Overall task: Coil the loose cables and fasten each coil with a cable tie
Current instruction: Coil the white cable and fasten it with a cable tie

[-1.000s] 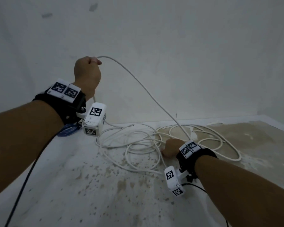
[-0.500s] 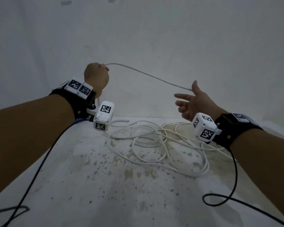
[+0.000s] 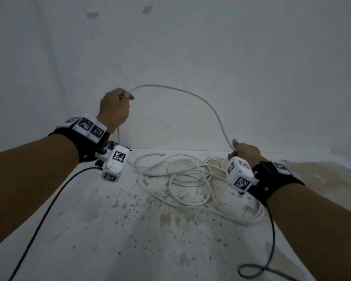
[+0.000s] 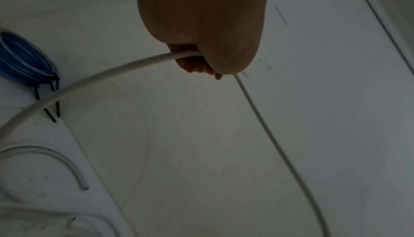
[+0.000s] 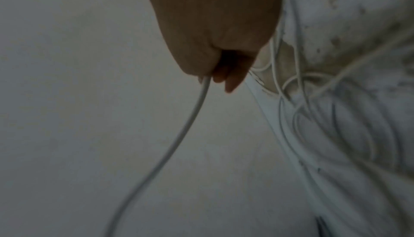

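Both hands (image 3: 115, 107) on white cable (image 3: 209, 107), prob.

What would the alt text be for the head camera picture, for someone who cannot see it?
Two bare hands hold a white cable arching between them: the left hand raised in a fist, the right hand lower. The rest lies in loose loops on a stained white surface.

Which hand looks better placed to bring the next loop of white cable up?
Probably the right hand: it grips the white cable low, beside the loose pile, while the left hand holds the raised end.
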Demonstrator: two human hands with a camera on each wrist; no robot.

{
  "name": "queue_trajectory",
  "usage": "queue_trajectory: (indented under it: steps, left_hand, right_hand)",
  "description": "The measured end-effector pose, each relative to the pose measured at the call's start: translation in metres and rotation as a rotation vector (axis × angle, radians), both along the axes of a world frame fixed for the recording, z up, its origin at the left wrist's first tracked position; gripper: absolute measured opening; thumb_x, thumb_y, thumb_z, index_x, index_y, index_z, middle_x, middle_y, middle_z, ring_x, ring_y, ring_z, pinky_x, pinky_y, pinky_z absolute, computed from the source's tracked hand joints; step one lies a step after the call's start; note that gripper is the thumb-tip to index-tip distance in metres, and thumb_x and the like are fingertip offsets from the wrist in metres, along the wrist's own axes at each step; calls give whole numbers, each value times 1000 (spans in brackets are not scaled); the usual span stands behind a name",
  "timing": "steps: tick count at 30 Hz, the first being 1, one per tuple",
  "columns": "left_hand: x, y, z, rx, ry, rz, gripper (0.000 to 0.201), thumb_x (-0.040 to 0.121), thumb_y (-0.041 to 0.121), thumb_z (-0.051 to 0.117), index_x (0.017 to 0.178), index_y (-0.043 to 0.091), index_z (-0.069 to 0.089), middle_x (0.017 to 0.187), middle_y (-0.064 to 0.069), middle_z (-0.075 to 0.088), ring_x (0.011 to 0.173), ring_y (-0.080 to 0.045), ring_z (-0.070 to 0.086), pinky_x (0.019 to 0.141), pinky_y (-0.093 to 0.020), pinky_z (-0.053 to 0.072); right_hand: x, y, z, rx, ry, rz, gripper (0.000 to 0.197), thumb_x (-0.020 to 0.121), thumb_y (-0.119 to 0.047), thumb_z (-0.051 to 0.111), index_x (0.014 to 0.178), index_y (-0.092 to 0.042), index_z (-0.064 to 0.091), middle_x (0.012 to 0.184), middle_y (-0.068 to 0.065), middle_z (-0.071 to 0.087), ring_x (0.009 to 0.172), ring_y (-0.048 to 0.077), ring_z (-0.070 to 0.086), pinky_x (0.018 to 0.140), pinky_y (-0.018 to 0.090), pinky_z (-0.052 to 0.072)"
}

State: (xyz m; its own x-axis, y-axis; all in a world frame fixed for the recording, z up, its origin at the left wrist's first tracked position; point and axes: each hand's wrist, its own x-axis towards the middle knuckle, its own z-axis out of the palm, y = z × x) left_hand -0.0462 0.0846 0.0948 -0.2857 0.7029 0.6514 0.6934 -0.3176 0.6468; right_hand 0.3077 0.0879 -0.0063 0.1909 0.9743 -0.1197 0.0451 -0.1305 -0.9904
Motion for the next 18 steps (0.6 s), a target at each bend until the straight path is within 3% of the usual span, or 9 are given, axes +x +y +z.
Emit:
queue_trajectory:
  steps: [1, 2, 4, 7, 9, 11, 13, 16, 18]
  left_hand:
    - [1, -1, -5, -30, 30, -57, 28, 103, 24, 43, 98, 15, 68, 82, -6, 62, 77, -24, 56, 71, -32, 45]
    - [3, -3, -8, -65, 56, -106, 27, 103, 25, 45, 99, 15, 70, 79, -2, 60, 76, -21, 54, 70, -30, 43]
    - [7, -6, -14, -170, 177, -131, 26, 102, 30, 50, 99, 15, 72, 77, 0, 59, 77, -21, 54, 73, -29, 43]
    - [9, -3, -21, -389, 600, 2, 38, 99, 35, 53, 93, 2, 72, 83, -7, 65, 82, -25, 59, 74, -29, 43]
    - [13, -1, -26, -501, 765, 33, 41, 98, 34, 55, 90, -2, 72, 83, -9, 66, 84, -27, 62, 74, -30, 46]
    - [19, 1, -32, -646, 765, -138, 36, 94, 33, 62, 86, -1, 73, 70, -4, 62, 70, -21, 59, 65, -27, 44]
    - [28, -2, -41, -869, 647, -377, 30, 92, 32, 66, 86, 4, 74, 65, -1, 64, 54, -14, 52, 53, -24, 41]
    - [41, -9, -58, -1111, 582, -520, 25, 94, 33, 64, 85, 11, 73, 72, 1, 69, 51, -9, 51, 49, -21, 39]
    - [43, -11, -74, -1161, 545, -551, 27, 95, 34, 63, 93, 9, 72, 76, 1, 68, 54, -9, 52, 51, -21, 40]
  right_hand:
    - [-5, 2, 0, -14, 24, 6, 54, 105, -37, 40, 72, -3, 67, 40, -1, 53, 46, 16, 51, 55, 27, 48]
    - [-12, 0, 3, -14, 93, -5, 53, 104, -41, 42, 90, 5, 65, 49, 5, 52, 45, 19, 47, 52, 27, 43]
    - [-22, -1, 6, 16, 169, -7, 51, 104, -39, 40, 106, 8, 61, 62, 10, 45, 47, 20, 43, 48, 29, 48]
    - [-20, 4, 11, 16, 256, -5, 41, 106, -28, 39, 101, 8, 58, 72, 14, 49, 58, 24, 51, 39, 30, 54]
    - [-8, 9, 13, -6, 315, 57, 36, 107, -24, 38, 91, 3, 56, 74, 11, 55, 58, 19, 54, 39, 25, 52]
    - [5, 8, 14, -33, 286, 177, 36, 107, -26, 33, 86, -9, 57, 57, -1, 57, 41, 7, 49, 34, 17, 41]
    - [16, 9, 15, -76, 222, 191, 38, 107, -24, 31, 85, -9, 58, 38, -6, 48, 27, 3, 38, 29, 16, 31]
    - [28, 7, 16, -137, 88, 45, 31, 104, -12, 32, 99, 6, 56, 32, 0, 44, 23, 9, 29, 30, 15, 24]
    - [31, 4, 12, -141, -82, 6, 30, 102, -5, 33, 114, 8, 57, 41, 7, 57, 25, 12, 34, 30, 14, 24]
